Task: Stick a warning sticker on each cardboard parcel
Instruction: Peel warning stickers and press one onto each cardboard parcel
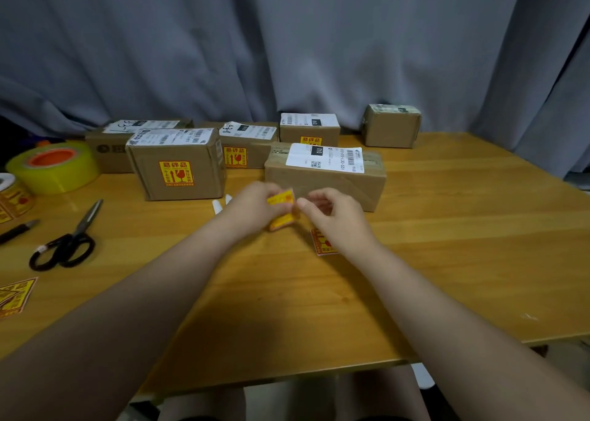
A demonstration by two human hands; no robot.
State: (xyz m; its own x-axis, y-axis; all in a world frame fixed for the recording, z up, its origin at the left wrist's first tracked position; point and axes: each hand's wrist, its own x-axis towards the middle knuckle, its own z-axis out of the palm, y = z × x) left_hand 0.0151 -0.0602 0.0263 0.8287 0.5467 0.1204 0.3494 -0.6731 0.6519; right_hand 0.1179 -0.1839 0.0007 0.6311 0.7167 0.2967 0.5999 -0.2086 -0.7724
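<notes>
My left hand [255, 202] grips a yellow and orange warning sticker [282, 210] in mid-table. My right hand [332, 216] pinches the sticker's right edge with thumb and fingers. Just behind both hands lies a long cardboard parcel [364, 184] with a white shipping label and no warning sticker on its visible front face. Three parcels show stickers on their front faces: a left one [177, 165], a middle one [245, 147] and a back one [309, 130]. A small parcel [392, 127] stands at the back right, and another parcel [110, 151] at the back left.
On the wooden table [447, 229], a loose sticker [322, 243] lies under my right wrist. Black scissors [68, 240], a yellow tape roll [52, 167], a sticker roll [12, 197], a pen [17, 230] and more stickers [14, 296] lie left. A grey curtain hangs behind.
</notes>
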